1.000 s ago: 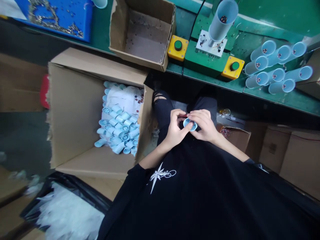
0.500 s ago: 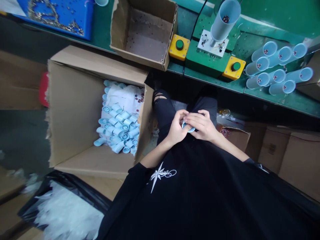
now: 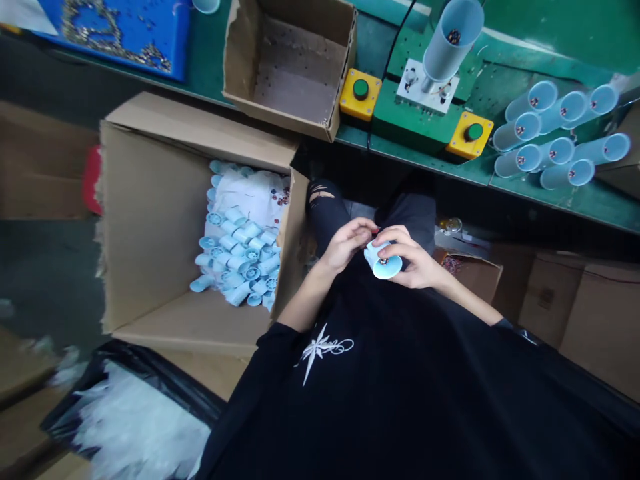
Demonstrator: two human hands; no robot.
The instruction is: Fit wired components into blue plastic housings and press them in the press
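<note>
My right hand (image 3: 413,257) is wrapped round a short light blue plastic cup (image 3: 393,268) above my lap. The cup's open end tilts toward me, and small copper-coloured metal bits show inside it. Just left of the cup is my left hand (image 3: 349,245), its fingers closed together. At its fingertips a small red piece (image 3: 375,231) shows in part; the rest is hidden by the fingers. Beside my left arm, a large cardboard box (image 3: 150,233) holds many similar blue cups (image 3: 240,263) and a white plastic sheet.
On the green bench stand a press fixture (image 3: 427,87) with a blue cup on it, two yellow button boxes (image 3: 361,93), several blue cups (image 3: 523,127), a small carton (image 3: 290,63) and a blue tray (image 3: 177,40) of metal parts. A black-lined bag (image 3: 135,413) lies lower left.
The cup has turned so its open end now faces me. My left hand has drawn off it to the left, while my right hand keeps hold.
</note>
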